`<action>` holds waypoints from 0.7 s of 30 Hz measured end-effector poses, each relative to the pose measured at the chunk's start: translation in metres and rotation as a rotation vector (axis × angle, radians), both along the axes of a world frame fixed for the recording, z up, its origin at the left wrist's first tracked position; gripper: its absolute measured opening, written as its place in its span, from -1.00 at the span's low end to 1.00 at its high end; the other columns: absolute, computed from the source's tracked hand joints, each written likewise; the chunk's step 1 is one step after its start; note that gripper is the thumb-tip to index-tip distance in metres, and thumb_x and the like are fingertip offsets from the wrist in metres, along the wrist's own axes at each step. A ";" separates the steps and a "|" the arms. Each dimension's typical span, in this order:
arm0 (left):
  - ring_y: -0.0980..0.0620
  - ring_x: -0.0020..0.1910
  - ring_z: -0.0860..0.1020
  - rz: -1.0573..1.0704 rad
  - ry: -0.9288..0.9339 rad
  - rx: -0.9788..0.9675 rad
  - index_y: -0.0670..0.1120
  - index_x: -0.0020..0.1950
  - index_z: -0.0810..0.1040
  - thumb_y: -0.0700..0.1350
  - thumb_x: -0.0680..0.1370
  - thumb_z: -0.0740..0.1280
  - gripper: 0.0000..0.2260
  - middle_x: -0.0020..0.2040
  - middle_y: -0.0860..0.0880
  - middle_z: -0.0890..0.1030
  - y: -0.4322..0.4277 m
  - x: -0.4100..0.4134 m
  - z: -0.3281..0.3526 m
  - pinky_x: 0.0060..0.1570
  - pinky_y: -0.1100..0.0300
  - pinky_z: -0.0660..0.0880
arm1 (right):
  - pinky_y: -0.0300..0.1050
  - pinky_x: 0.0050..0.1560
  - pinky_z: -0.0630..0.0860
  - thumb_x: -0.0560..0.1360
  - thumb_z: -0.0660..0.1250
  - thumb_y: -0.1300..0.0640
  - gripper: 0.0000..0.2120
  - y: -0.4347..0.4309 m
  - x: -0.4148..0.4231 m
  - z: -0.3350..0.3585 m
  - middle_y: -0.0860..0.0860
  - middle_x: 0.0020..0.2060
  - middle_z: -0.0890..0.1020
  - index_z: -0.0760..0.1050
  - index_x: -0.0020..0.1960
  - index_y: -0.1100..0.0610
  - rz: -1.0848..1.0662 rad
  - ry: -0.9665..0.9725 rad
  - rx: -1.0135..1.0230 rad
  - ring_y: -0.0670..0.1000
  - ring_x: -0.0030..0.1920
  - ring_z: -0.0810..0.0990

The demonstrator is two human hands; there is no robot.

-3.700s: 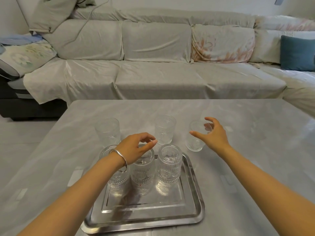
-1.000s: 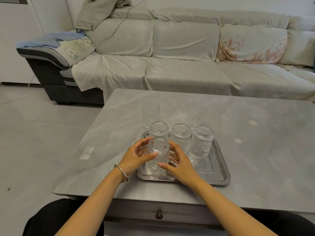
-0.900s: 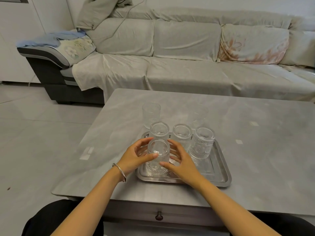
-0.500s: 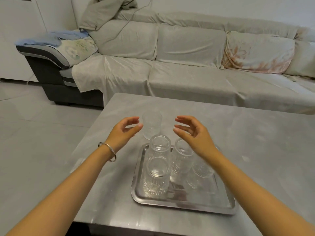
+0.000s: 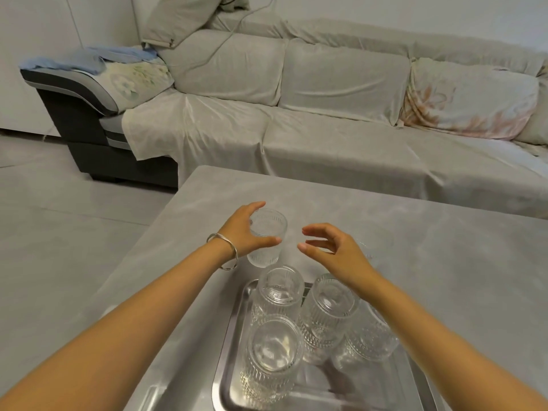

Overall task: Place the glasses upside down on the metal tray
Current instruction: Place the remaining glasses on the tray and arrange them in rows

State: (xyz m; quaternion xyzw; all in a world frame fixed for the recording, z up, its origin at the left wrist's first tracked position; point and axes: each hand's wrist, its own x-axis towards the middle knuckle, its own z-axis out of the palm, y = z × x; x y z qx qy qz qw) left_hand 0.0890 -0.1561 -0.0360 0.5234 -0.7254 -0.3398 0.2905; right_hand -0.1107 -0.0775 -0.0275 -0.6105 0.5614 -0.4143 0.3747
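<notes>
Several ribbed glasses stand upside down on the metal tray [image 5: 225, 363] at the near edge of the table; the nearest one [image 5: 271, 351] is at the tray's front left. Beyond the tray an upright glass [image 5: 268, 232] stands on the table. My left hand [image 5: 246, 229] wraps around its left side, thumb in front and fingers behind. My right hand [image 5: 335, 250] hovers open just right of it, above the tray's back edge. Another upright glass [image 5: 370, 247] is mostly hidden behind my right hand.
The grey marble table [image 5: 444, 262] stretches right and back. A long sofa under a beige cover [image 5: 296, 129] runs along the far side. The tiled floor [image 5: 59, 232] lies to the left of the table.
Both hands have let go of the front-left glass on the tray and reached forward. My left hand has come onto the upright glass beyond the tray. The view has tilted down and closer.
</notes>
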 end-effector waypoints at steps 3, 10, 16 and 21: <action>-0.07 0.27 0.43 0.029 -0.011 0.006 -0.01 0.43 0.23 0.10 0.25 0.52 -0.17 0.38 -0.06 0.38 -0.004 -0.004 -0.004 0.16 0.14 0.38 | -0.44 -0.04 0.52 0.43 0.44 0.04 -0.65 -0.001 0.000 -0.001 -0.10 0.16 0.59 0.50 0.19 0.02 0.005 0.007 0.006 -0.15 0.12 0.59; -0.02 0.12 0.52 0.210 0.362 0.004 -0.05 0.36 0.36 0.09 0.25 0.53 -0.25 0.25 -0.02 0.49 0.005 0.002 0.016 0.06 0.14 0.49 | -0.37 -0.01 0.54 0.42 0.45 0.05 -0.56 0.003 -0.001 0.007 -0.07 0.23 0.55 0.43 0.26 0.00 -0.032 -0.038 -0.027 -0.10 0.16 0.58; 0.13 0.12 0.50 0.088 0.717 0.167 -0.01 0.28 0.45 0.23 0.17 0.45 -0.28 0.17 0.06 0.52 0.038 0.005 0.077 -0.25 0.22 0.60 | -0.22 0.12 0.50 0.25 0.41 -0.25 -0.27 0.016 0.003 0.045 -0.16 0.28 0.42 0.28 0.36 -0.15 -0.060 -0.177 -0.028 -0.11 0.20 0.53; -0.04 0.17 0.57 -0.058 0.863 0.294 -0.01 0.18 0.57 0.16 0.32 0.42 -0.51 0.19 -0.04 0.61 0.071 0.001 0.107 -0.12 0.11 0.61 | -0.10 0.09 0.60 0.19 0.45 -0.23 -0.22 0.039 0.007 0.079 0.04 0.22 0.58 0.37 0.35 0.00 0.012 -0.456 0.016 0.02 0.15 0.63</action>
